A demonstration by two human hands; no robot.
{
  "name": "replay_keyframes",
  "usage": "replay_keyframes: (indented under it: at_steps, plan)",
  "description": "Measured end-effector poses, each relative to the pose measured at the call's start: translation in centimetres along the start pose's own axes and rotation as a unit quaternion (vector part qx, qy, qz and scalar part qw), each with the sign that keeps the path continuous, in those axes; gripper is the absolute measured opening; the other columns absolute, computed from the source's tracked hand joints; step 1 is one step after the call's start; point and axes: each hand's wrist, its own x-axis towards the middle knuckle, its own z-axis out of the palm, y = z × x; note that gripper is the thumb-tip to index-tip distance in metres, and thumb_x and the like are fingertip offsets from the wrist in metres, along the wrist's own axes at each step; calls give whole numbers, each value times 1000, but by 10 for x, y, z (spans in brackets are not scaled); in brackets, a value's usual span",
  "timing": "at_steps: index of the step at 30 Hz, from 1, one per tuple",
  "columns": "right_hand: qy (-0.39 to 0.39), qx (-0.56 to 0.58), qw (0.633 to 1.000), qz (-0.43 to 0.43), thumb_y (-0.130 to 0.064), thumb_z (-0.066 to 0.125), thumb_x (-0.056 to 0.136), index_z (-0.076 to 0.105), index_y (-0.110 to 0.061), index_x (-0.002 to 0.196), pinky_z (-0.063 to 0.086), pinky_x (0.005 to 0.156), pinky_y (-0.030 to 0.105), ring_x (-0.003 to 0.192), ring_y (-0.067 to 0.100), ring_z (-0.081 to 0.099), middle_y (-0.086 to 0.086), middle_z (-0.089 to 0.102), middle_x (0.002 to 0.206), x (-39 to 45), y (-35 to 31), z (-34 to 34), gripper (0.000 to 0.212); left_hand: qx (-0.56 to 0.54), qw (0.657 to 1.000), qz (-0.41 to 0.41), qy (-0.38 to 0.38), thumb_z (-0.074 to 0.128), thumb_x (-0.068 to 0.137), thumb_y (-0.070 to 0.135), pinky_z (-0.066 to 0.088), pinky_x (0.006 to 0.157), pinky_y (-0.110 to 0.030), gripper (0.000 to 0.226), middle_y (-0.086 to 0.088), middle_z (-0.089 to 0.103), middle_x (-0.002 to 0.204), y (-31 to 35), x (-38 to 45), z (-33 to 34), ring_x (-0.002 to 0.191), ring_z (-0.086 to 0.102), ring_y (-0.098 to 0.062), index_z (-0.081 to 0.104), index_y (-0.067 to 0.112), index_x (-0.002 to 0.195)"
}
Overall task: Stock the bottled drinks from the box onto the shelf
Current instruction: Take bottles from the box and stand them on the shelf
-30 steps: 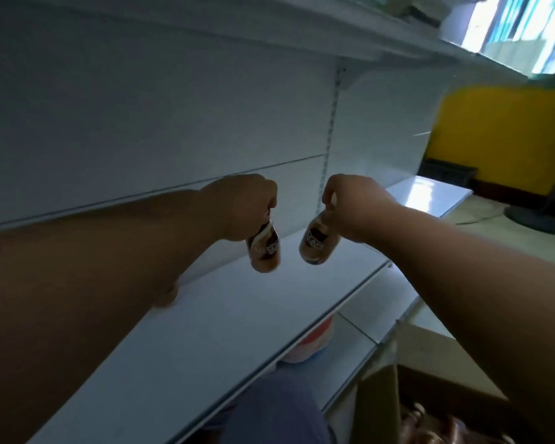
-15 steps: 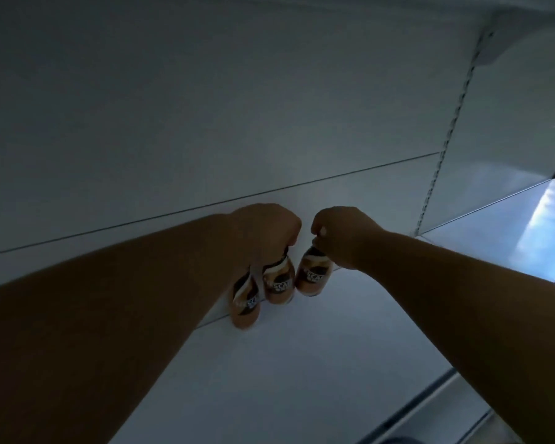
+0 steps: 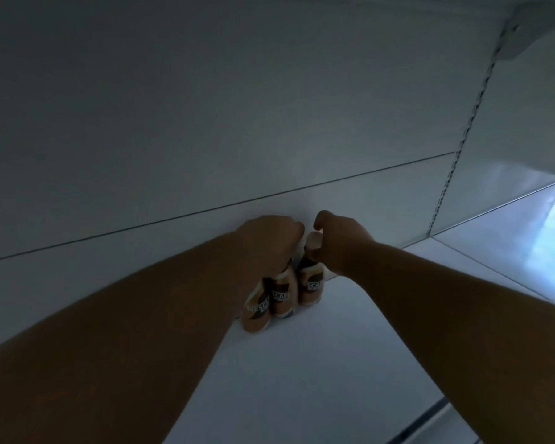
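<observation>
Three small brown-and-cream coffee bottles stand together at the back of the white shelf [image 3: 318, 373], against its back panel. My left hand [image 3: 269, 241] is closed over the top of the middle bottle [image 3: 282, 294]; the left bottle [image 3: 257, 312] stands just beside it, partly behind my forearm. My right hand [image 3: 342, 241] is beside the cap of the right bottle [image 3: 311, 285], fingers curled loosely, thumb lifted off; whether it still touches the cap is unclear. The box is out of view.
The white back panel [image 3: 237, 123] rises right behind the bottles. A slotted upright [image 3: 462, 139] divides this bay from the neighbouring shelf [image 3: 510, 238] on the right. The shelf's front edge runs along the lower right.
Both hands carried a bottle each to the back of the shelf and set them down next to a bottle standing there. The right hand's grip has loosened at the cap.
</observation>
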Motion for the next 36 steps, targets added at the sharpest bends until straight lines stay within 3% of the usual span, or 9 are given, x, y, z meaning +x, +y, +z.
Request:
replay_keyframes:
  at_steps: [3, 8, 14, 20, 24, 28, 32, 34, 36]
  plan:
    - [20, -48, 999, -13, -13, 65, 87, 47, -13, 125, 43, 74, 28, 102, 25, 57, 9, 59, 113, -12, 2, -35, 41, 8, 999, -16, 44, 59, 86, 15, 49, 82, -37, 27, -7, 54, 110, 9, -7, -16, 100, 56, -26, 50, 12, 112]
    - [46, -117, 992, -29, -14, 53, 92, 46, -12, 129, 46, 92, 35, 113, 26, 52, 9, 51, 125, -62, 12, -107, 38, -1, 997, -18, 81, 56, 85, 13, 43, 73, -35, 25, -6, 54, 105, 50, -25, -54, 96, 56, -25, 49, 13, 109]
    - [104, -171, 979, 20, -24, 60, 89, 51, -12, 122, 51, 87, 38, 100, 25, 57, 8, 54, 117, -163, 61, -173, 36, -100, 988, 52, 101, 57, 89, 23, 41, 78, -29, 30, -4, 58, 114, 146, -32, -61, 100, 56, -22, 51, 16, 117]
    - [88, -186, 970, 132, -28, 62, 89, 49, -16, 128, 46, 82, 35, 105, 29, 56, 10, 52, 122, -259, 166, -175, 43, -174, 974, 142, 21, 63, 86, 28, 49, 77, -33, 26, -2, 62, 111, 299, -20, -17, 96, 58, -23, 55, 22, 110]
    - [62, -163, 963, 204, -29, 63, 88, 48, -18, 130, 46, 83, 34, 106, 29, 55, 8, 50, 123, -303, 247, -146, 45, -183, 955, 218, -76, 61, 87, 27, 46, 77, -32, 24, -1, 61, 110, 402, -16, 55, 99, 59, -24, 55, 24, 109]
    - [11, -129, 953, 275, -31, 64, 86, 50, -22, 127, 51, 83, 39, 101, 26, 57, 5, 52, 120, -335, 325, -94, 44, -183, 936, 256, -157, 62, 84, 22, 51, 75, -35, 20, 2, 57, 95, 483, -16, 135, 85, 55, -17, 50, 25, 99]
    - [-70, -105, 934, 333, -33, 64, 85, 50, -26, 125, 52, 83, 40, 100, 24, 56, 3, 53, 119, -358, 401, -33, 43, -163, 915, 277, -242, 60, 86, 25, 45, 71, -34, 28, -3, 58, 108, 537, -4, 206, 93, 55, -21, 50, 25, 113]
    - [-101, -64, 923, 364, -29, 66, 87, 51, -23, 127, 51, 84, 35, 102, 21, 54, 2, 52, 119, -363, 436, -4, 43, -138, 910, 277, -277, 59, 86, 23, 49, 79, -38, 45, -6, 55, 120, 559, 9, 239, 104, 55, -25, 45, 22, 128]
    - [-124, -39, 914, 385, -27, 67, 86, 52, -23, 124, 52, 84, 36, 99, 20, 55, 1, 53, 115, -366, 471, 26, 40, -107, 906, 273, -306, 60, 85, 23, 50, 87, -42, 50, -8, 54, 126, 576, 23, 271, 110, 55, -29, 43, 19, 132]
